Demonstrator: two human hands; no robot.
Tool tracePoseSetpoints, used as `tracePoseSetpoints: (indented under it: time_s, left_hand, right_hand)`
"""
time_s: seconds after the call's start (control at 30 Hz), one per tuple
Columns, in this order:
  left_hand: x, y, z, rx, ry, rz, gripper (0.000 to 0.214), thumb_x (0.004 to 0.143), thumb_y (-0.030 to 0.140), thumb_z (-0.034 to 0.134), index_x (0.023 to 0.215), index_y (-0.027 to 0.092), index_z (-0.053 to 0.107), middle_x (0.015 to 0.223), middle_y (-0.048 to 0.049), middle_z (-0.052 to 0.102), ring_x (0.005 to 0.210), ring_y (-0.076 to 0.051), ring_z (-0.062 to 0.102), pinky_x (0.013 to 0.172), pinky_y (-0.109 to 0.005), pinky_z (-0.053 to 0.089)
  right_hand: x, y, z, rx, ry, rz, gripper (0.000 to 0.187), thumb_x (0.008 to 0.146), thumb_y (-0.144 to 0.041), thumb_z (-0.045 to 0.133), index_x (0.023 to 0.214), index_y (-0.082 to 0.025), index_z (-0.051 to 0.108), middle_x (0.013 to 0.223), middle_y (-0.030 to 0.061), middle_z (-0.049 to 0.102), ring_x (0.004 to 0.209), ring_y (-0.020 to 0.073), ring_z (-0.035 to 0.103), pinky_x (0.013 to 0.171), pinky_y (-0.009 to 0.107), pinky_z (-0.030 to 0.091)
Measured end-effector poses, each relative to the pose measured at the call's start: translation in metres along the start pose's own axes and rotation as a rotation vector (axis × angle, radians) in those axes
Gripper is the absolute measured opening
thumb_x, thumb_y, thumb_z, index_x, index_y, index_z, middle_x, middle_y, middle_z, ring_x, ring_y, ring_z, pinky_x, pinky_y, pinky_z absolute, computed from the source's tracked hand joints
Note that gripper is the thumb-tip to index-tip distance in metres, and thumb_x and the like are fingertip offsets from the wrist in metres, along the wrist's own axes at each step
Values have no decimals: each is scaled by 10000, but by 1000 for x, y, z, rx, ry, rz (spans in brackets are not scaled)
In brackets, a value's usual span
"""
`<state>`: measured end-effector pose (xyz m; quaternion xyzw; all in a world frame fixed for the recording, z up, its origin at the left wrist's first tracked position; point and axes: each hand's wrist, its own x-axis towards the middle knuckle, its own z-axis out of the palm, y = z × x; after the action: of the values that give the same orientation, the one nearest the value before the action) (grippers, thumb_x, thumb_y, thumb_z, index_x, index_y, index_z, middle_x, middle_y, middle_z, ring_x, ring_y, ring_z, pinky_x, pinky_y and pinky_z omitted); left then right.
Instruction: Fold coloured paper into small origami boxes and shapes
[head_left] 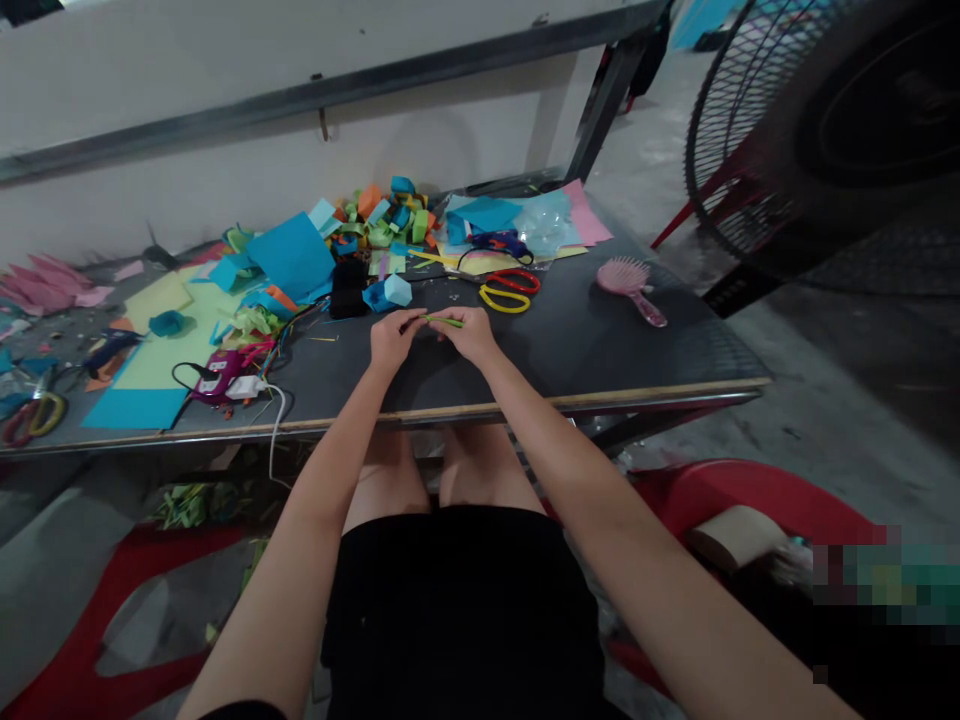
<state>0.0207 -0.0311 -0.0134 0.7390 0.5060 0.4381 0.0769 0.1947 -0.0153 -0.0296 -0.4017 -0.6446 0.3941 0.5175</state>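
Between my two hands, just above the front part of the dark table (577, 345), is a thin green paper strip (448, 321). My left hand (393, 340) pinches its left end with thumb and fingertips. Fingers of my right hand (471, 334) are closed on the strip's other side. Right behind the hands lie a blue folded paper piece with a pale blue end (396, 291) and a pair of scissors with red and yellow handles (506, 303). A black phone-like object (349, 290) is a little further left.
Colourful folded paper pieces (379, 215) are heaped at the back, beside blue paper sheets (291, 257). A purple power socket (217, 375) with a white cable sits front left. A pink hairbrush (631, 287) lies right, near a large fan (825, 150). Red chairs (757, 485) stand below.
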Motion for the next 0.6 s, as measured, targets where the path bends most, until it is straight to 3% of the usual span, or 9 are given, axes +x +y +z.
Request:
tracePoseSetpoints:
  time_s: [0.2, 0.43, 0.6]
  left_hand:
    - [0, -3, -1, -16, -9, 39, 149, 918, 301, 656, 966, 229, 778, 979, -54, 782, 904, -174, 724, 826, -294, 564]
    - [-5, 6, -3, 121, -8, 28, 118, 883, 264, 676, 935, 200, 760, 868, -42, 763, 652, -136, 625, 666, -259, 497]
    - [-5, 9, -2, 143, 0, 29, 132, 909, 274, 637, 949, 202, 740, 880, -35, 748, 639, -130, 600, 663, -251, 477]
  right_hand:
    - [0, 2, -1, 27, -21, -2, 250, 723, -404, 742, 854, -204, 815, 704, 33, 758, 540, 145, 630, 609, 287, 511]
    - [-1, 4, -1, 24, -22, -14, 236, 711, -385, 747, 836, -195, 815, 666, 29, 744, 539, 149, 628, 604, 285, 501]
    - [-3, -4, 1, -6, -13, -8, 218, 742, -359, 735, 853, -186, 807, 710, 33, 756, 554, 160, 646, 625, 306, 525]
